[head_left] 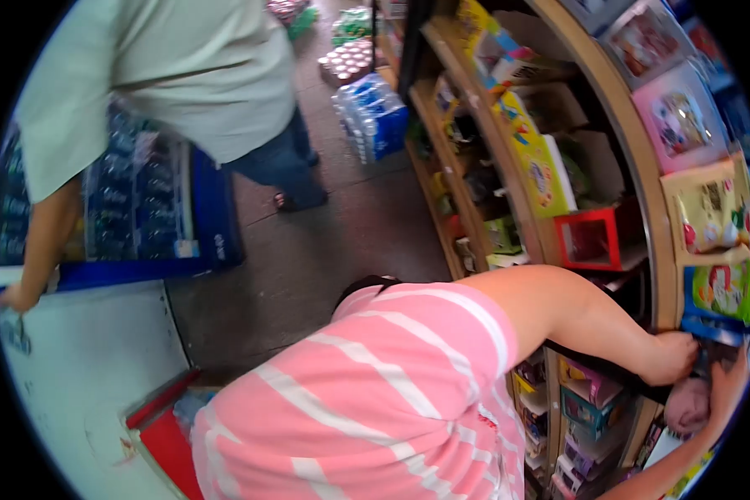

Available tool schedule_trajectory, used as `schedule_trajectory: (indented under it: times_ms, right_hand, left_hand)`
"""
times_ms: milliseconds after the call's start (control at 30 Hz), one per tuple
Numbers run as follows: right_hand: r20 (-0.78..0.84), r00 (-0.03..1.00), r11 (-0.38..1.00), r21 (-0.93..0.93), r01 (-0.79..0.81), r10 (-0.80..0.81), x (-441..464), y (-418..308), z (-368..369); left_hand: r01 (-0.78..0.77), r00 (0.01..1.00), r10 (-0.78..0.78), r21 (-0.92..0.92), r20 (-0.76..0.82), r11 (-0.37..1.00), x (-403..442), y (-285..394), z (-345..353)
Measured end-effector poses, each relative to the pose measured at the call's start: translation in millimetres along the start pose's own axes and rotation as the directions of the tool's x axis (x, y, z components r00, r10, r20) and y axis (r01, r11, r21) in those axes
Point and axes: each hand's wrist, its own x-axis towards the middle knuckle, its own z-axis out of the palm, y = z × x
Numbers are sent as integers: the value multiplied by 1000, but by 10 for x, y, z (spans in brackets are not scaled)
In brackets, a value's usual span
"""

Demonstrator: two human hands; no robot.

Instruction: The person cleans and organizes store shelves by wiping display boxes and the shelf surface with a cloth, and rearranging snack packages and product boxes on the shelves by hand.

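At the right edge, my left hand [677,357] has its fingers curled in beside the shelf's snack packets. My right hand [727,373] is bent toward it, its fingers closed round a dark thing too small and blurred to name. Just below my left hand is a rounded, dull pink thing [688,405], also blurred. A green packet [721,288] and a blue packet [712,327] lie just above both hands. What my left fingers hold is hidden.
Wooden shelves [663,250] with boxes and packets run down the right. A person in a pale shirt [200,75] stands at upper left, one hand on a white surface [83,350]. Bottle packs [371,117] stand on the floor; a red box [171,446] is at lower left.
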Motion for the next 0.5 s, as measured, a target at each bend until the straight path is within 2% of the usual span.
schedule_trajectory:
  times_ms: [67, 100, 133, 167, 233, 267, 333, 400, 467, 500]
  right_hand:
    - [-26, 998, 998, -50, 49, -50, 6, 75, 110]
    - [-38, 998, 997, -61, 57, -59, 13, 52, 195]
    - [-80, 997, 999, -34, 10, -12, 4, -60, 284]
    - [-116, 992, 999, -17, -47, 45, -53, -140, 305]
    - [-63, 983, 978, -109, -179, 173, -82, -681, 251]
    - [23, 971, 948, -220, -229, 239, -18, -1105, 236]
    - [-39, 965, 953, -155, -260, 257, 22, -1302, 335]
    - [-29, 935, 935, -18, -355, 354, -13, -1436, 299]
    - [-43, 926, 927, -16, -375, 374, -48, -1541, 312]
    - [-130, 922, 922, -86, -377, 365, -77, -1584, 335]
  left_hand:
    - [-100, 993, 105, -83, 51, 991, 23, -60, -11]
    - [-135, 990, 134, -28, -43, 990, -56, -101, -164]
    - [-172, 974, 174, 24, -145, 985, -134, -103, -349]
    - [-209, 972, 214, 58, -97, 976, -175, -117, -467]
    - [-259, 963, 262, 58, -55, 964, -276, -133, -664]
    - [-308, 951, 308, 46, -15, 950, -348, -163, -753]
    - [-301, 952, 301, 17, -50, 954, -453, -214, -781]
    - [-302, 946, 304, 36, -110, 953, -524, -274, -800]
    - [-299, 946, 304, 57, -116, 952, -550, -328, -867]
    - [-292, 945, 299, 65, -132, 954, -563, -363, -918]
